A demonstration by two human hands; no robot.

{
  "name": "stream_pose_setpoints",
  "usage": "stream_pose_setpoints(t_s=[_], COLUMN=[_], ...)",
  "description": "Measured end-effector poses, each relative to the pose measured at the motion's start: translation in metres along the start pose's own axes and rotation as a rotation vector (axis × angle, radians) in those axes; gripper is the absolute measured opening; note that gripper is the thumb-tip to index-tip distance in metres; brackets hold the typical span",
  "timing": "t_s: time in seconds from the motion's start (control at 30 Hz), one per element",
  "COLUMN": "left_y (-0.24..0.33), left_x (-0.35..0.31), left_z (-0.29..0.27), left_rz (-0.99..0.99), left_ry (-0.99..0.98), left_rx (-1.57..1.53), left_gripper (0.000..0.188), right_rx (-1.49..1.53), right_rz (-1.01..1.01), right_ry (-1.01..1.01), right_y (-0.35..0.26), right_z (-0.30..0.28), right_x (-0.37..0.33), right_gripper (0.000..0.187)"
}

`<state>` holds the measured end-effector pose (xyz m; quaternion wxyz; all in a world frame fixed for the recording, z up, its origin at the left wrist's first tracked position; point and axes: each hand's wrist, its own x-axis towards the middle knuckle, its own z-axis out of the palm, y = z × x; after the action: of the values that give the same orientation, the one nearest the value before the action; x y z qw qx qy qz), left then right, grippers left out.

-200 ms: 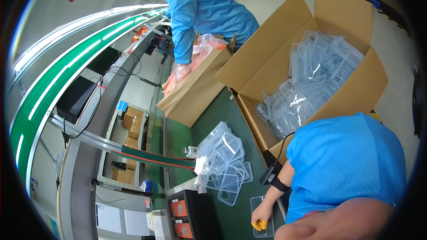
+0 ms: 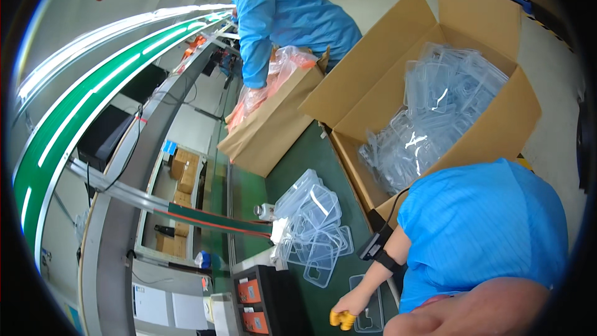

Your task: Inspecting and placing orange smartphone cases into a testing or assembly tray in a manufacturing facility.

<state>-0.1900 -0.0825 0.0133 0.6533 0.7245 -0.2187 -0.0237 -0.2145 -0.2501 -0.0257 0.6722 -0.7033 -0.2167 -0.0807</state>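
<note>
Currently, the right hand [image 2: 353, 303] is beside a clear plastic shell [image 2: 374, 318] lying near the wearer-side edge of the tabletop [image 2: 305, 155]. Fingers in yellow covers [image 2: 342, 319] are curled; whether they grip anything cannot be told. Handle the shell by its rim; avoid flexing thin walls.

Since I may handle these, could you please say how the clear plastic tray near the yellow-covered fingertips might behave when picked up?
The clear plastic tray looks thin and see-through, so it is probably light. Its straight, moulded shape suggests some stiffness, though it might flex. Lying flat on the green table, it seems unlikely to roll.
</note>
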Motion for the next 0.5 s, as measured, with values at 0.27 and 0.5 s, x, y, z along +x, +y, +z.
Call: stream_pose_setpoints(t_s=[0.27,0.5], left_y=[-0.002,-0.040], left_x=[-0.006,0.002], left_z=[0.026,-0.012], left_rz=[-0.140,0.170], left_ry=[-0.037,-0.360], left_rx=[-0.209,0.806], left_gripper=[0.021,0.091], right_rx=[-0.032,-0.690], right_rz=[0.163,-0.146], right_ry=[0.323,0.084], right_y=[-0.028,-0.064], right_z=[-0.019,-0.057], right_x=[0.016,0.008], right_gripper=[0.020,0.025])
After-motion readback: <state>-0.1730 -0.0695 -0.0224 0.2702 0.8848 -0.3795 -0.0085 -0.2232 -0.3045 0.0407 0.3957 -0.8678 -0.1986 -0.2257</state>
